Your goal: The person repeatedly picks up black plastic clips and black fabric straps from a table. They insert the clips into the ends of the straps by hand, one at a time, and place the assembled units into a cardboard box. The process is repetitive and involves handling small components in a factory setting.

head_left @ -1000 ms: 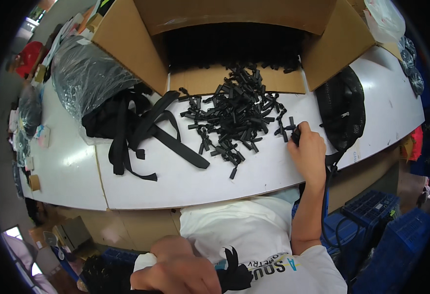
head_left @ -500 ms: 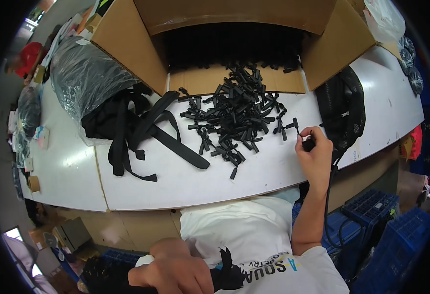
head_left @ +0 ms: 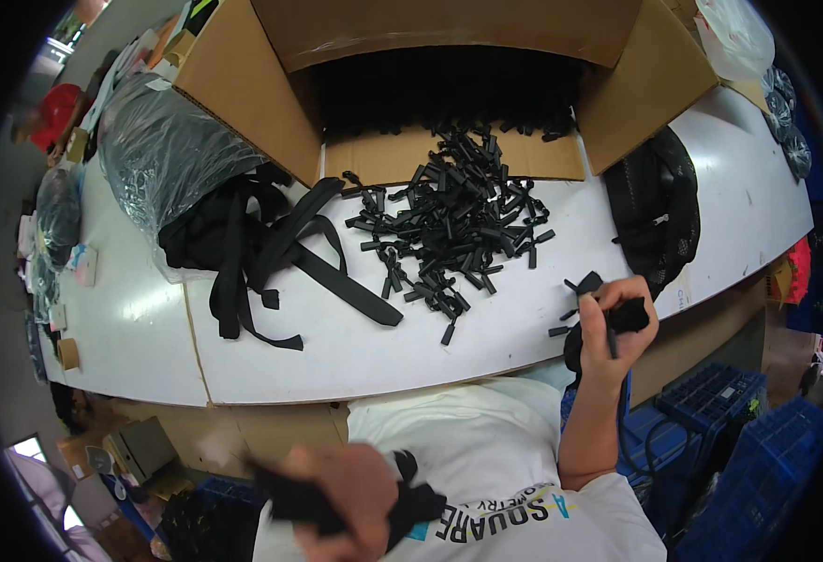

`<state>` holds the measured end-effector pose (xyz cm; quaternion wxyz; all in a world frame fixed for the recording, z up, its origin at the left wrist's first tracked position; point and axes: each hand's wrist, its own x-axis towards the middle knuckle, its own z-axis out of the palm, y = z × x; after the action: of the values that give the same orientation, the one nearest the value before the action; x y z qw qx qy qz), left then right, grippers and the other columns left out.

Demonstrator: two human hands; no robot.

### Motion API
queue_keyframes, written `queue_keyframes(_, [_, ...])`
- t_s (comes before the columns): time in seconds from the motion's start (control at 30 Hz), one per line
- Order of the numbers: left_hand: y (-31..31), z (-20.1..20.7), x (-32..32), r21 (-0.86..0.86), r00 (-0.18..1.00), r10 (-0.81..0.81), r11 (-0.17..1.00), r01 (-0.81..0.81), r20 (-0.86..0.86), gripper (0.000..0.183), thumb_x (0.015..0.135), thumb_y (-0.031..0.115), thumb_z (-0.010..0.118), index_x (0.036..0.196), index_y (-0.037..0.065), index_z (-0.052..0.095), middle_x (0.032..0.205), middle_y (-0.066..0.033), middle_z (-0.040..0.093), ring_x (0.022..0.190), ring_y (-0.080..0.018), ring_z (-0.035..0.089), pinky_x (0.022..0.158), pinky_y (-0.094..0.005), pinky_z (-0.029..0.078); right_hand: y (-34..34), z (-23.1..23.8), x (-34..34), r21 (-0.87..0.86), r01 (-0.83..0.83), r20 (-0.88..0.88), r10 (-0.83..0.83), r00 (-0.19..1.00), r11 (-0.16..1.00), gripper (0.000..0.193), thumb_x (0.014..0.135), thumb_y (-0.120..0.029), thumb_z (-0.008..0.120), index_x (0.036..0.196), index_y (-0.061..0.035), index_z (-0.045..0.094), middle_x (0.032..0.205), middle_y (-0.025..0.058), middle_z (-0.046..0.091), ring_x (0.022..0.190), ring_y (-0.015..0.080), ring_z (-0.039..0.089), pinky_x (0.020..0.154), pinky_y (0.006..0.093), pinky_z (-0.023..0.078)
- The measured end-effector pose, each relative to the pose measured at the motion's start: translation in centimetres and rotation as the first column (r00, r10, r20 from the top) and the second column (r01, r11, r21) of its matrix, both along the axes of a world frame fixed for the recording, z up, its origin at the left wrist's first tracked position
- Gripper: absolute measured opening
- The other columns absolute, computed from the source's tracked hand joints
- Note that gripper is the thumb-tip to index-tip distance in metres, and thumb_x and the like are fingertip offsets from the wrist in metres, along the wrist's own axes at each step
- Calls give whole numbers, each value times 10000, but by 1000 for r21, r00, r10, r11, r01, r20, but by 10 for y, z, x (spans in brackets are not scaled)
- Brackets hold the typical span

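Note:
A heap of small black plastic zipper-pull-like pieces [head_left: 458, 220] lies on the white table in front of me. To its right, at the table's front edge, my right hand [head_left: 625, 328] is closed on a black fabric strip [head_left: 629, 317]. A few small black plastic pieces [head_left: 561, 331] stick out beside its thumb. Low in front of my shirt, my left hand [head_left: 355, 492] is smeared by motion and wrapped round a black strap [head_left: 416, 510], whose ends show on both sides of the fist.
Behind the heap a cardboard box [head_left: 229, 89] stands open toward me, dark inside. Left of the heap, black straps [head_left: 346, 286] spill from a grey plastic bag [head_left: 163, 140]. A black mesh bag [head_left: 655, 206] lies on the right. Blue crates [head_left: 711, 398] stand below the table's right side.
My right hand has drawn back from the heap toward me, with small black pieces now beside its thumb. My left hand has shifted slightly up and is blurred.

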<state>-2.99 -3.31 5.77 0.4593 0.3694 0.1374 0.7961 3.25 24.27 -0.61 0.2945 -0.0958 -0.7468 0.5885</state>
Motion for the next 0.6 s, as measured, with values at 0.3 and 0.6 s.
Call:
queue_keyframes(0.3, [42, -26, 22, -316, 388, 406, 235, -919, -827, 192, 680, -52, 678, 855, 26, 678, 663, -48, 633, 480, -50, 509, 452, -177, 395, -34, 14, 6, -314, -660, -277, 599, 752, 683, 165, 755, 8, 685, 859, 98, 595, 651, 148, 630, 517, 174, 605, 495, 234, 478])
queue_keyframes(0.6, [53, -28, 20, -210, 282, 419, 211, -955, -863, 211, 686, -41, 681, 874, 57, 686, 649, -40, 624, 489, -98, 557, 452, -202, 424, -45, 19, 16, -620, -533, -151, 579, 801, 576, 131, 807, 42, 589, 928, 83, 558, 695, 176, 646, 498, 123, 569, 439, 214, 446])
